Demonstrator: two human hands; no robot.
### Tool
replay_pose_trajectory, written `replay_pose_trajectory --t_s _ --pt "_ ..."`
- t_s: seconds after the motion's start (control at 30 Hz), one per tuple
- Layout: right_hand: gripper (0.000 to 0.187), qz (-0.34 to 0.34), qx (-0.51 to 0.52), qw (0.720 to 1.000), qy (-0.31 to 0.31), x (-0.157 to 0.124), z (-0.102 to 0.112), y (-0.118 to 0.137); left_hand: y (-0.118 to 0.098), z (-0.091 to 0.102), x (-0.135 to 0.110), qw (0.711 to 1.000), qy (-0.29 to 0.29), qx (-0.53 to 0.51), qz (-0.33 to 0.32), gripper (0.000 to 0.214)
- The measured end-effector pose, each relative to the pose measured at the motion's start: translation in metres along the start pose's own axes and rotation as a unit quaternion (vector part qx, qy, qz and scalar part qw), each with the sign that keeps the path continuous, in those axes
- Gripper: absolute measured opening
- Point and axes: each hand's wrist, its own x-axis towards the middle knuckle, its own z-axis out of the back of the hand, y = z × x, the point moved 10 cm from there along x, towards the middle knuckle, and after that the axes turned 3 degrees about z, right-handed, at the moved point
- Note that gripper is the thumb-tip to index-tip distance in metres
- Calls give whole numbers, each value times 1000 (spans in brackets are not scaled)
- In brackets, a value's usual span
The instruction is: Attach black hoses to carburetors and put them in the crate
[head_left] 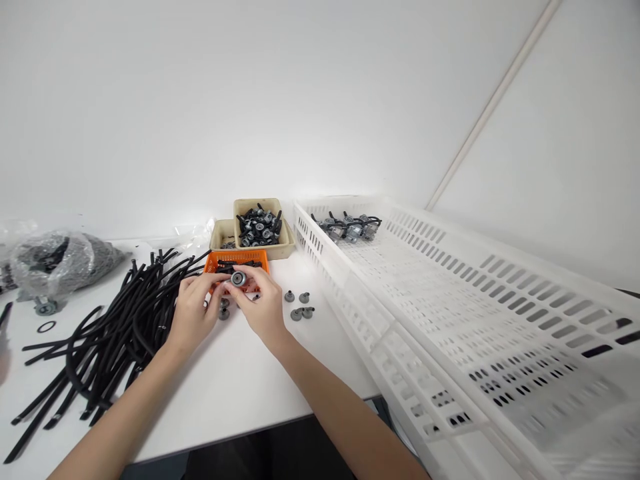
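Observation:
Both of my hands meet over the white table in front of a small orange basket (253, 257). Together they pinch a small round grey part with a black ring (239, 279). My left hand (193, 312) holds it from the left with curled fingers, and my right hand (261, 305) grips it from the right. Several loose grey parts (301, 305) lie on the table just right of my right hand, and more lie under my hands.
A pile of black rubber hoses (115, 320) lies to the left. Two beige bins (278, 249) with grey and black parts stand behind the orange basket. A large white perforated crate (480, 313) fills the right side. Clear bags (55, 260) sit at far left.

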Motion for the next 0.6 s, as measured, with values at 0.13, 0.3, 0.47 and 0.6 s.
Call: replay_pose_trajectory --t_s 0.13,0.3,0.47,0.6 --pt "26 11 6 1000 0 1 1 4 2 -5 -1 1000 15 -4 5 19" --pt "29 27 3 1000 10 1 -1 6 1 -8 -1 1000 28 -6 -7 23" --pt "33 55 0 998 20 0 -3 7 -3 -10 -2 999 32 5 -42 26" --pt "36 67 3 997 25 -1 -5 8 1 -10 -1 999 34 13 -21 17"
